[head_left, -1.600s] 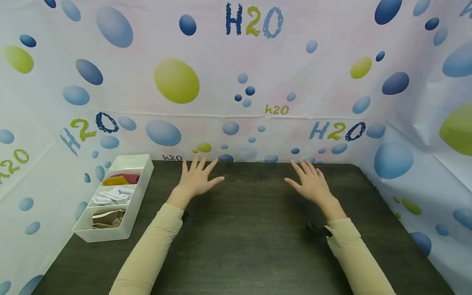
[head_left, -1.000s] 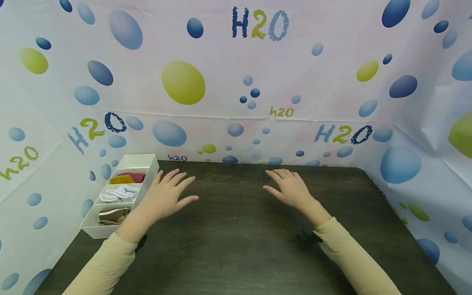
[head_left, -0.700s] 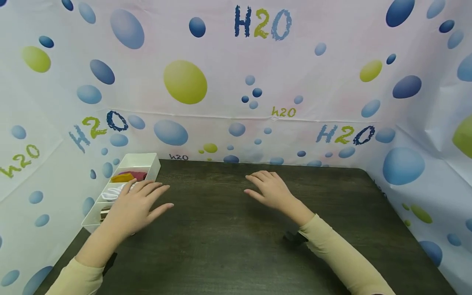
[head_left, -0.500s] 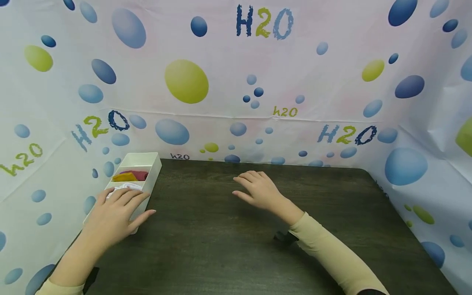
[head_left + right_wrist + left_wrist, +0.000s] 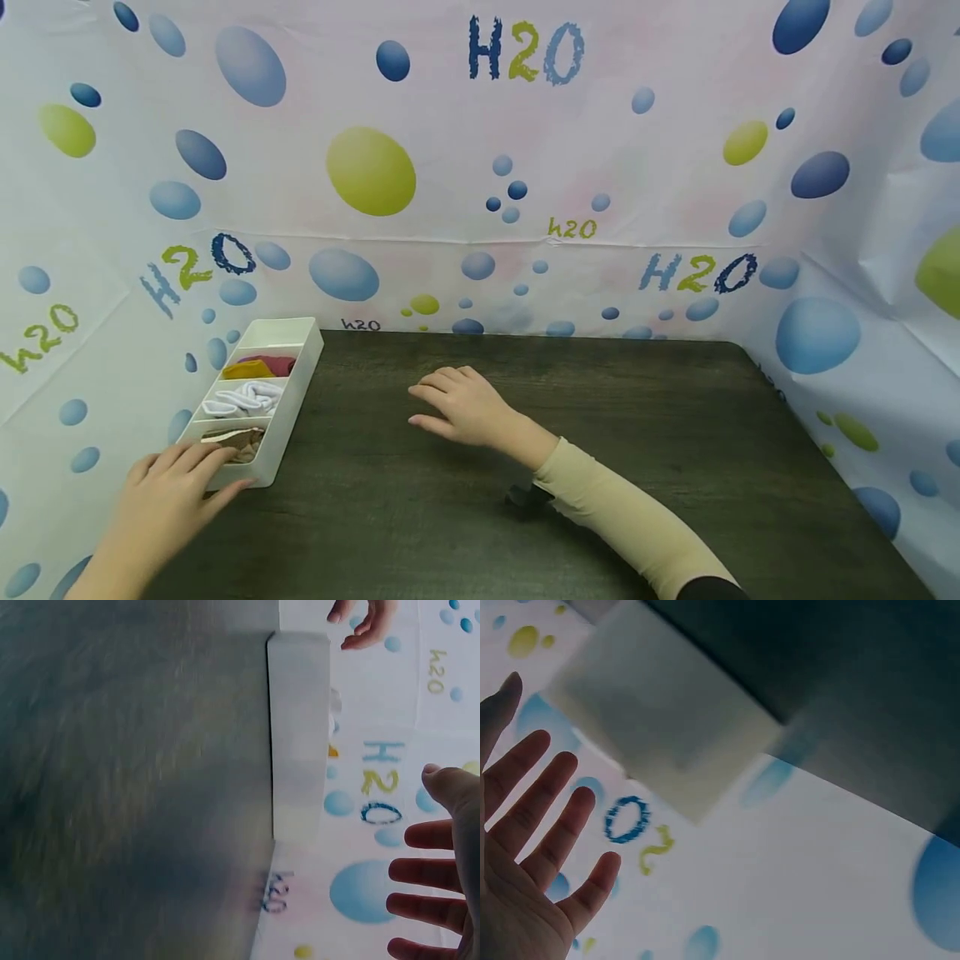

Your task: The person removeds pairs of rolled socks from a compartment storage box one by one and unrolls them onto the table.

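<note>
A white divided box (image 5: 288, 421) stands at the left of the dark table, also seen from its long side as a pale box wall (image 5: 300, 735) in the right wrist view. Brown folded cloth (image 5: 243, 446) lies in its near compartment, white cloth (image 5: 243, 400) in the middle one, and yellow cloth (image 5: 249, 369) beside dark red cloth (image 5: 281, 365) further back. My left hand (image 5: 168, 496) hovers at the box's near end, fingers spread and holding nothing. Over the table's middle is my right hand (image 5: 468, 408), its relaxed fingers pointing left toward the box, with nothing held.
The dark wooden table (image 5: 600, 400) is enclosed at the back and sides by a white curtain (image 5: 450, 125) printed with blue and green ovals and H2O lettering. A black device (image 5: 525, 497) sits under the right wrist.
Both hands have moved left from over the far part of the table. The left hand has also come nearer, across the box to its near end. The box and cloths stay in place.
</note>
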{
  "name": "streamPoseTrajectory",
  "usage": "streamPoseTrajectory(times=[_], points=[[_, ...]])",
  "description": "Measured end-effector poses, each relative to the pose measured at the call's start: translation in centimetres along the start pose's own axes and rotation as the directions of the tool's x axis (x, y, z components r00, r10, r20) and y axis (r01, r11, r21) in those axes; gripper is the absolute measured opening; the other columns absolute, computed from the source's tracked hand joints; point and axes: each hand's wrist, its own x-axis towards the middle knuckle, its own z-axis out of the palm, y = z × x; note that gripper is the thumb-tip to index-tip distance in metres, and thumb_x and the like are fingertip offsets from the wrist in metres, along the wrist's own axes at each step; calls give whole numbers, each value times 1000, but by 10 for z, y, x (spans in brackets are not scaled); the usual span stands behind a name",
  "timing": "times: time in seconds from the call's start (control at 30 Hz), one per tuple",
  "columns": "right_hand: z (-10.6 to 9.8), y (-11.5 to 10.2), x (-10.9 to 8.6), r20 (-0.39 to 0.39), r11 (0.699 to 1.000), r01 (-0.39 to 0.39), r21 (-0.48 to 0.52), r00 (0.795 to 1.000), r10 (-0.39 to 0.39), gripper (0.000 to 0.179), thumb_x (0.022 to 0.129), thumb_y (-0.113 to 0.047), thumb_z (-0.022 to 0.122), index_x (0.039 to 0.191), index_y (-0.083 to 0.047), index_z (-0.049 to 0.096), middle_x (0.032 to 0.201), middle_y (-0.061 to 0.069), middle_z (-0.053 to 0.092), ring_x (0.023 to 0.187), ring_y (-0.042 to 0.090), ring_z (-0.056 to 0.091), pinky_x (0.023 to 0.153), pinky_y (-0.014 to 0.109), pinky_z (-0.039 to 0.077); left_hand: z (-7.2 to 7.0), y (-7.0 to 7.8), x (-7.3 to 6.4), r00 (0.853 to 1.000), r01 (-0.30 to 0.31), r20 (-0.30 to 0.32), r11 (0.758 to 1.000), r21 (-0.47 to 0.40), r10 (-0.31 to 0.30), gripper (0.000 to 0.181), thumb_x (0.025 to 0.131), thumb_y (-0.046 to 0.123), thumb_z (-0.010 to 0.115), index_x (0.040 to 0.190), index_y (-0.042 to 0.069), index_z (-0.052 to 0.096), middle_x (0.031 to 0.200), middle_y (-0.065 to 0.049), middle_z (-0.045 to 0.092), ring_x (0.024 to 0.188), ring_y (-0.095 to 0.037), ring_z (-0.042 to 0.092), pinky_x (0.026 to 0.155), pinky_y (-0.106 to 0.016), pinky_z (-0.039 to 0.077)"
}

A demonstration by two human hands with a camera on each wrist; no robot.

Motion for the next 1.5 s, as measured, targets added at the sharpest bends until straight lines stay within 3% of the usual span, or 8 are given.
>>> streamPoseTrajectory(times=[0.1, 0.2, 0.33, 0.47, 0.6, 0.83, 1.3, 1.5], points=[[8, -12, 8, 28, 1000, 13, 9, 1000, -14, 43, 93, -50, 60, 124, -22, 65, 119, -6, 67, 113, 13, 61, 91, 33, 51, -1, -10, -7, 998, 32, 45, 999, 6, -32, 83, 87, 80, 20, 93, 14, 68, 92, -7, 69, 86, -36, 61, 70, -58, 40], [17, -23, 15, 76, 1000, 24, 17, 997, -26, 43, 94, -51, 56, 126, -24, 64, 121, -8, 66, 115, 11, 60, 92, 31, 50, -1, -19, -13, 996, 56, 65, 998, 10, -56, 71, 83, 80, 40, 94, 15, 68, 92, -7, 69, 86, -36, 60, 69, -57, 40], [29, -38, 25, 153, 999, 37, 32, 987, -42, 43, 97, -53, 51, 129, -26, 62, 124, -9, 65, 118, 9, 58, 93, 31, 49, -1, -28, -16, 993, 67, 95, 997, 23, -69, 49, 73, 60, 70, 91, 15, 69, 90, -7, 69, 86, -35, 60, 69, -57, 40], [37, -51, 36, 192, 997, 55, 50, 979, -64, 43, 98, -53, 48, 129, -26, 62, 125, -10, 64, 118, 9, 58, 90, 29, 48, 0, -35, -15, 989, 59, 132, 998, 25, -61, 39, 68, 45, 79, 89, 14, 69, 90, -7, 69, 87, -35, 60, 70, -58, 42], [43, -62, 48, 196, 995, 79, 56, 977, -89, 42, 99, -53, 47, 127, -27, 64, 123, -12, 65, 115, 7, 59, 87, 25, 48, 1, -41, -13, 992, 27, 122, 1000, 7, -28, 42, 79, 57, 69, 86, 15, 68, 88, -7, 68, 84, -34, 61, 69, -57, 43], [54, -81, 76, 203, 993, 100, 63, 973, -110, 41, 99, -54, 46, 127, -29, 64, 121, -15, 65, 112, 4, 59, 85, 22, 48, 6, -48, -12, 999, -31, 19, 999, -32, 31, 75, 92, 73, 20, 79, 15, 65, 80, -6, 67, 73, -33, 61, 59, -56, 43], [78, -116, 120, 91, 994, 108, -29, 990, -105, 37, 98, -55, 47, 119, -32, 66, 113, -17, 66, 100, 0, 60, 71, 15, 45, 12, -52, -11, 987, -127, -89, 990, 56, 132, 70, 96, 68, 29, 72, 11, 62, 71, -4, 59, 63, -30, 57, 49, -49, 43], [81, -125, 136, 123, 994, 111, 4, 986, -111, 34, 99, -52, 47, 115, -30, 67, 112, -15, 64, 101, 0, 58, 80, 15, 46, 15, -51, -11, 988, -122, -88, 990, 74, 129, 71, 96, 69, 27, 71, 11, 61, 71, -5, 57, 65, -31, 57, 49, -48, 41]])
